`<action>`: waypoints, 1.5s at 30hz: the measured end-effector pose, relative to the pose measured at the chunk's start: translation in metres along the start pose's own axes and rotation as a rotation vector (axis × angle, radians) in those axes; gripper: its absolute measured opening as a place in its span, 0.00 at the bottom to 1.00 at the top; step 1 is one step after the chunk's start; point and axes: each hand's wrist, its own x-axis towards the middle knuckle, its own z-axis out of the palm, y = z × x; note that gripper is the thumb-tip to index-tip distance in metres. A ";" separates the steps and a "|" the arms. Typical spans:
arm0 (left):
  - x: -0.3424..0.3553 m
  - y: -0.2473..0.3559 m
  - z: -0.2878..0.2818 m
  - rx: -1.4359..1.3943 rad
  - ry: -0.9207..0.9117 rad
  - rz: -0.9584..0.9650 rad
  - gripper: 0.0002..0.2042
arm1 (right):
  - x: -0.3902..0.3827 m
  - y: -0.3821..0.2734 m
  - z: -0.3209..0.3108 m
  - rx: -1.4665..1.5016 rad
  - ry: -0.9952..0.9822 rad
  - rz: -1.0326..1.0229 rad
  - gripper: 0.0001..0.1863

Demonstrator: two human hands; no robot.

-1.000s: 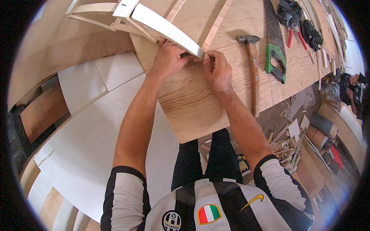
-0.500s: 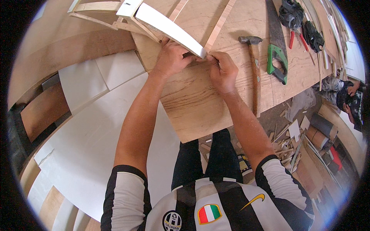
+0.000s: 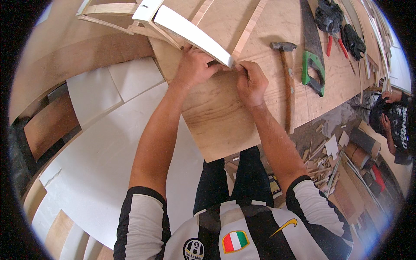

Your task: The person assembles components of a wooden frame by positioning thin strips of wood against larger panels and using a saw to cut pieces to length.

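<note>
A wooden frame of light strips lies on the plywood bench top, faced along its near side by a curved white strip. Below this strip is my left hand, closed on the frame's near edge, its fingertips partly hidden under the white facing. At the strip's right end my right hand pinches the frame's corner between thumb and curled fingers. Both hands' fingertips almost meet there. Whether something small sits between them cannot be made out. To the right lies a hammer with a wooden handle.
Beyond the hammer are a green-handled handsaw and red-handled pliers beside black plastic. White panels lie left of the plywood bench top. Wood offcuts litter the floor at right, where another person is at the edge.
My hands stay at the frame's corner, with barely any shift. The other person at the far right has moved further into view, arms changed in position.
</note>
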 end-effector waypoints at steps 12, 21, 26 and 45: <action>-0.001 0.000 0.003 0.063 0.094 0.035 0.15 | 0.000 -0.001 0.003 -0.034 0.030 -0.060 0.08; 0.001 0.002 0.001 -0.014 0.018 -0.006 0.16 | -0.001 0.007 0.004 -0.064 0.043 -0.095 0.13; 0.000 0.002 0.002 0.044 0.076 0.014 0.16 | -0.003 0.009 0.005 -0.088 0.015 -0.101 0.10; 0.001 0.003 -0.002 0.013 0.017 0.027 0.16 | -0.002 0.008 0.008 0.012 0.033 -0.051 0.12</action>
